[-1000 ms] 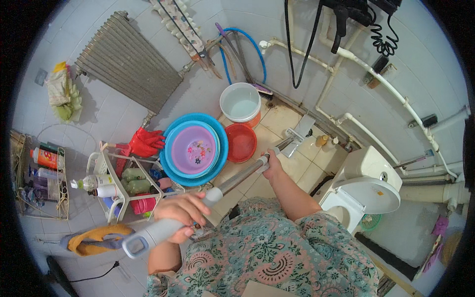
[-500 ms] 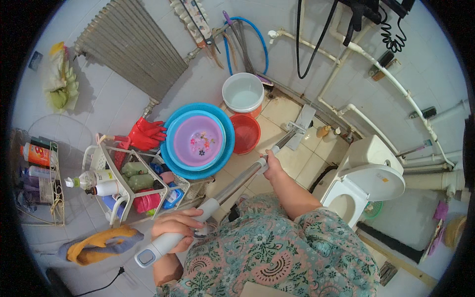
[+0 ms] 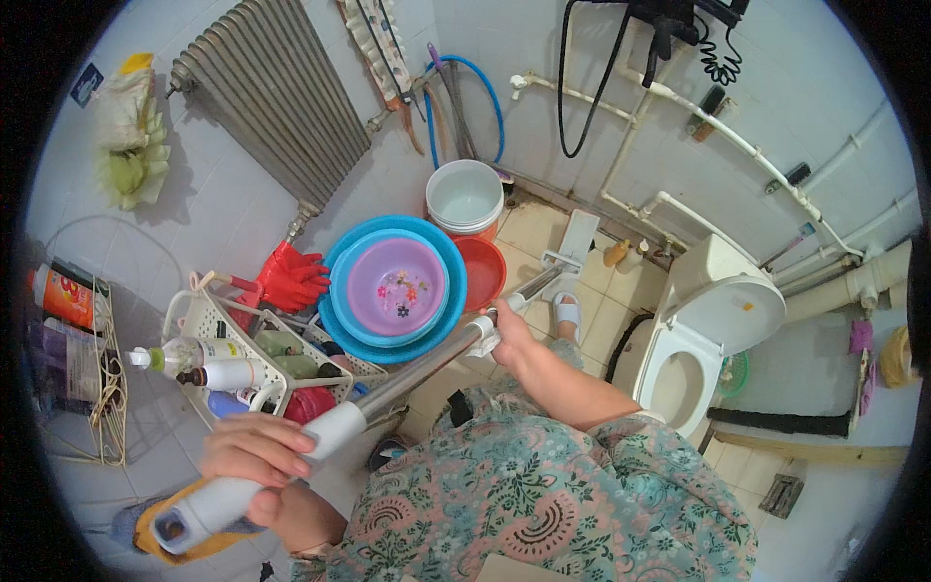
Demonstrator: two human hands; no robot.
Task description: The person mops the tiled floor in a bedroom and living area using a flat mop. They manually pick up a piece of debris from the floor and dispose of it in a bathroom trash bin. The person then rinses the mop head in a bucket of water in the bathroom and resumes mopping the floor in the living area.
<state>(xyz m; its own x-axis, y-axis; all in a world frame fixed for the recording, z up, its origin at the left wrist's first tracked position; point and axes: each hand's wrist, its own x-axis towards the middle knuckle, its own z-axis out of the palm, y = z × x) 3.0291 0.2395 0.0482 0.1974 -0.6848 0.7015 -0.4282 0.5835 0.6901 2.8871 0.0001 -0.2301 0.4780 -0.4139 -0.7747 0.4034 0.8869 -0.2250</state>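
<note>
Steel pole [image 3: 417, 372], grip of left hand [image 3: 254, 456] and right hand [image 3: 514, 339] wrapped round it; orange package [image 3: 68, 299] lettered.

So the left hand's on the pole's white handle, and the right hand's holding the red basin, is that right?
Not quite: the head view shows the right hand gripping the pole farther along, not holding the red basin. The left hand is on the pole's white handle, as you said.

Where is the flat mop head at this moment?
In the head view, the flat mop head is right of centre, between the red basin and the amber bottle.
</note>
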